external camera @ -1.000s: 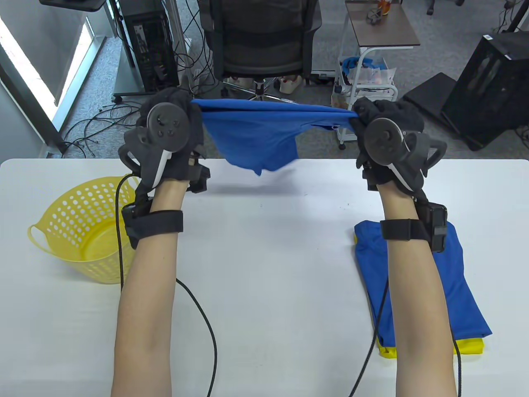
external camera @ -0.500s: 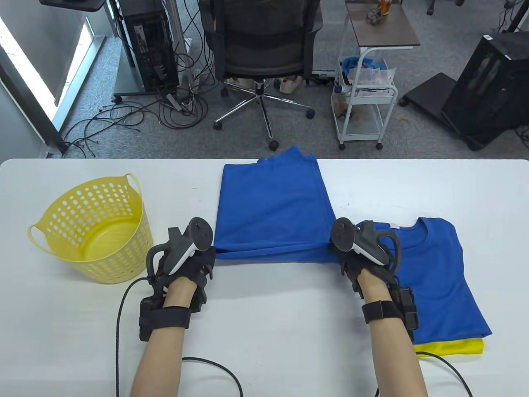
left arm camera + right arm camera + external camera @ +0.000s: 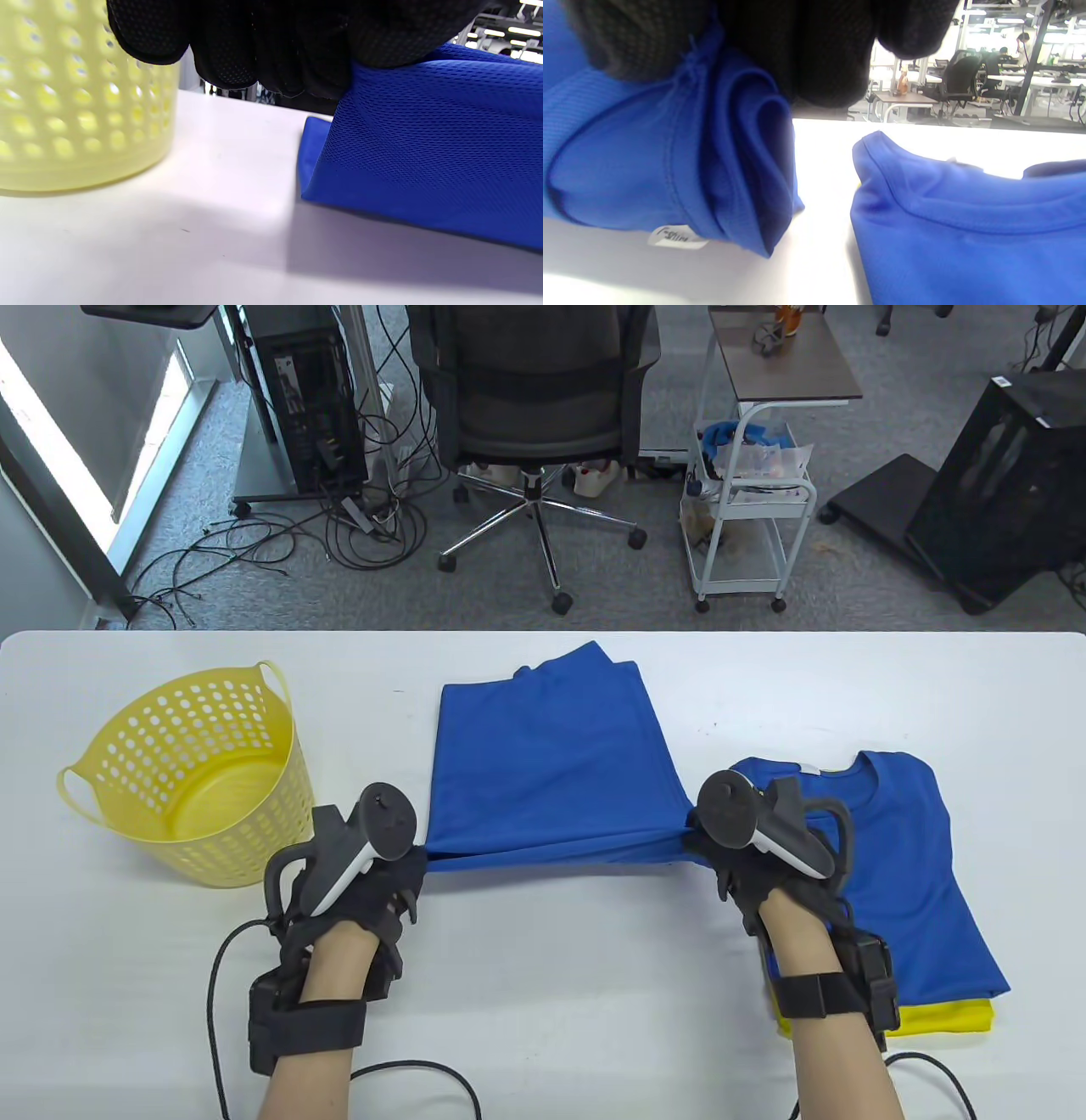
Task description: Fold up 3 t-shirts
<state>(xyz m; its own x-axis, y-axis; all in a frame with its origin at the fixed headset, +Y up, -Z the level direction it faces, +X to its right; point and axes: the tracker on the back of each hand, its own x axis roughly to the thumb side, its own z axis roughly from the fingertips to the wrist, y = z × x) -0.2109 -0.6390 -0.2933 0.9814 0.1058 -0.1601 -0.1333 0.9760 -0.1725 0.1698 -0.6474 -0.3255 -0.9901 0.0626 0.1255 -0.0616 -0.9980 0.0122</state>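
A blue t-shirt [image 3: 551, 755] lies folded on the white table [image 3: 543, 984], its near edge lifted a little. My left hand [image 3: 399, 869] grips the near left corner of that t-shirt [image 3: 424, 140] with curled fingers [image 3: 263, 55]. My right hand [image 3: 708, 848] grips the near right corner, where the cloth [image 3: 683, 169] bunches under the glove. At the right lies a folded blue t-shirt [image 3: 899, 865] on top of a folded yellow t-shirt [image 3: 942, 1018]; its collar [image 3: 925, 190] shows in the right wrist view.
A yellow perforated basket [image 3: 191, 776] stands at the table's left, close to my left hand, also seen as the basket wall [image 3: 80, 106]. Cables trail from both wrists over the near table. An office chair [image 3: 539, 398] and a white cart [image 3: 755, 492] stand beyond the far edge.
Both hands brought the blue t-shirt down from the air onto the table, then pulled its near edge toward me and slightly left. The stack at the right has not moved.
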